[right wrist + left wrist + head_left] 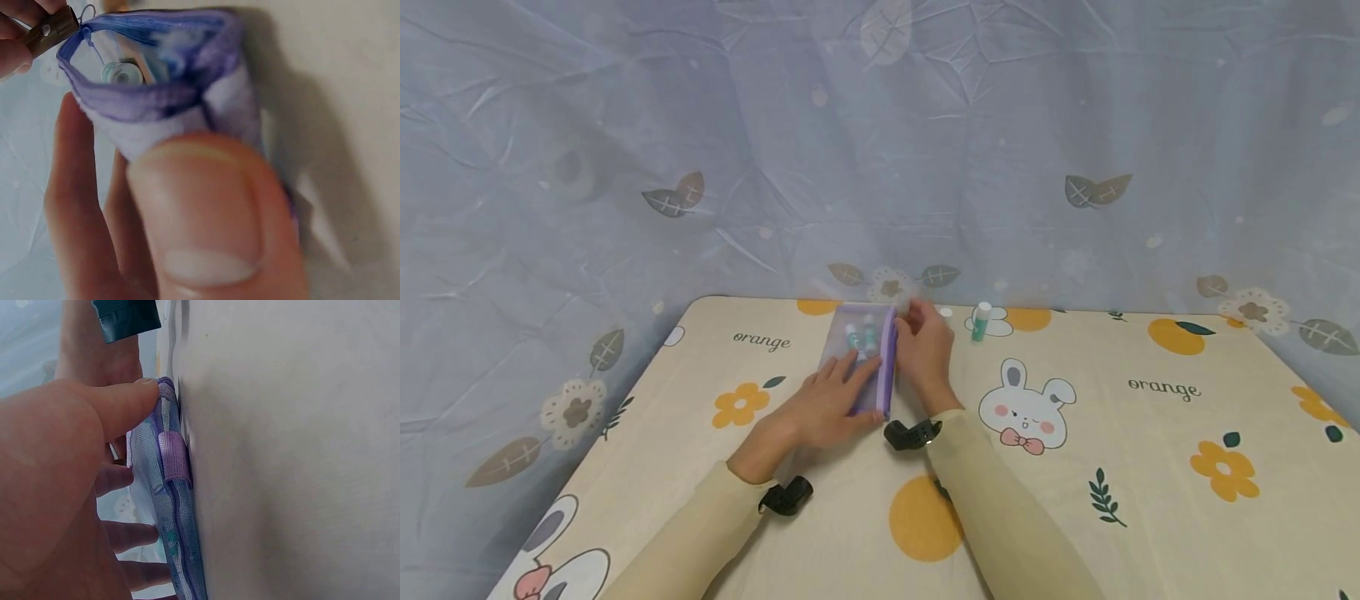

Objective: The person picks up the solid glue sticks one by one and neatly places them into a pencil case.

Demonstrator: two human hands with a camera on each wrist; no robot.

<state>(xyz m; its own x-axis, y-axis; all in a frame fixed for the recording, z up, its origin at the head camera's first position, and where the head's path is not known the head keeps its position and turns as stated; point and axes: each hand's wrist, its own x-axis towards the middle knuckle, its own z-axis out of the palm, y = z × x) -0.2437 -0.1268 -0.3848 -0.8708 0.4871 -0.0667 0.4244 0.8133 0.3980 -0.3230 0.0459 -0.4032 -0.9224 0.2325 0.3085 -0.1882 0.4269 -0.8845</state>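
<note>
A pouch of see-through mesh with a purple zipped edge (887, 358) lies on the table in the head view, with glue sticks (853, 337) showing inside. My left hand (831, 404) rests on it, fingers spread over the mesh, and its thumb (125, 403) presses the near corner by a purple tab (174, 456). At the far end of the zip, my right hand (925, 350) pinches a brown zipper pull (53, 30). The pouch mouth (150, 103) gapes in the right wrist view, and the round end of a glue stick (122, 74) shows within.
Right of the pouch, a green glue stick with a white cap (981, 322) stands near the table's back edge. Another white cap (946, 315) shows partly behind my right hand. A pale blue curtain (880, 167) hangs behind the patterned tablecloth (1075, 500).
</note>
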